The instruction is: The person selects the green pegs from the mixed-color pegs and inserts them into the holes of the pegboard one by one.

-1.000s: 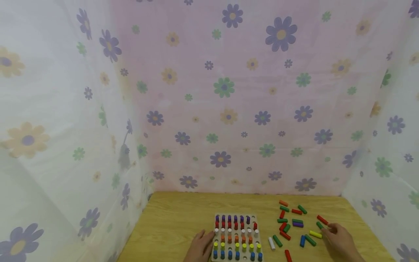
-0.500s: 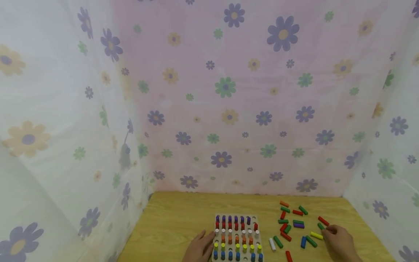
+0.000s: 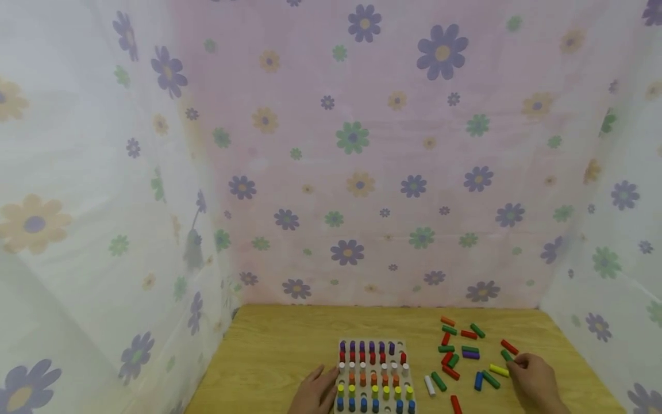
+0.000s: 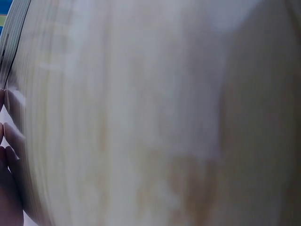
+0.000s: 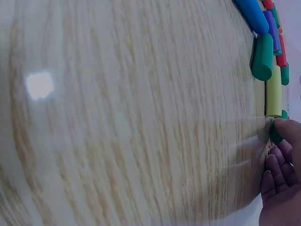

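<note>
A pale pegboard (image 3: 368, 372) carries upright pegs in rows of purple, red, white, orange, yellow and blue, with some bare holes. My left hand (image 3: 315, 391) rests against the board's left edge, fingers relaxed; in the left wrist view only fingertips (image 4: 11, 141) show beside the board's side (image 4: 14, 33). On the right, my right hand (image 3: 535, 379) pinches a green peg (image 3: 506, 356) that lies at its fingertips. The right wrist view has the thumb across this green peg (image 5: 276, 135), other fingers loosely curled below. A yellow peg (image 3: 499, 371) lies just left of the right fingertips.
Several loose pegs lie scattered right of the board, including a blue peg (image 3: 478, 380), a white peg (image 3: 429, 385), a purple peg (image 3: 470, 355) and a red peg (image 3: 509, 347). Flowered sheets (image 3: 357, 172) enclose the wooden table (image 3: 274, 345) at the back and sides.
The right hand's fingers have drawn slightly closer around the green peg. The left hand and the board stay in place; the head view shifts a little.
</note>
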`<state>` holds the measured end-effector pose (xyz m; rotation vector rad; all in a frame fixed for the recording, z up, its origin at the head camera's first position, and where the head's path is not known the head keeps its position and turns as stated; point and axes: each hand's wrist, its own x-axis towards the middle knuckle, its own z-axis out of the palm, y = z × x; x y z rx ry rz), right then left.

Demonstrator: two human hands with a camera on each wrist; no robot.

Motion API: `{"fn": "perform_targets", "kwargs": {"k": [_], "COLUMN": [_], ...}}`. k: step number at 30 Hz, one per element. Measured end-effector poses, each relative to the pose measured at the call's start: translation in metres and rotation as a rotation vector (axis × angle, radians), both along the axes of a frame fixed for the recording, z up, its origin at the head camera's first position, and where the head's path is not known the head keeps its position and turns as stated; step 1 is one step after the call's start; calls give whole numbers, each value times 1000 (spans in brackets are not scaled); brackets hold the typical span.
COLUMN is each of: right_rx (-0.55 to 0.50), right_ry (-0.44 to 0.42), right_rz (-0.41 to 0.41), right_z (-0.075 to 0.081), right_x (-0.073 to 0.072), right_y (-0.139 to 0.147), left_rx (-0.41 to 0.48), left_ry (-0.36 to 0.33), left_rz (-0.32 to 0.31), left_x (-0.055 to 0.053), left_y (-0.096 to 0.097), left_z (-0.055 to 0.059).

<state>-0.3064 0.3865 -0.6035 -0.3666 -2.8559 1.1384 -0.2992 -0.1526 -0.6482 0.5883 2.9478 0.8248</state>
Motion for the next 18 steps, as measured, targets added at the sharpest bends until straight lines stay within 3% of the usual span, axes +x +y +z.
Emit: {"fn": "perform_targets", "kwargs": {"k": [11, 18], "right_rx": [-68, -38], "right_ry": [-42, 7], "right_rz": [51, 69], "right_z": [-1, 10], "right_x": [0, 0], "right_y": [12, 9], "left_rx": [16, 14], "left_ry": [25, 31], "left_rz": [-36, -26], "left_x": [-2, -4], "left_y": [-1, 0], "left_z": [-1, -4]}}
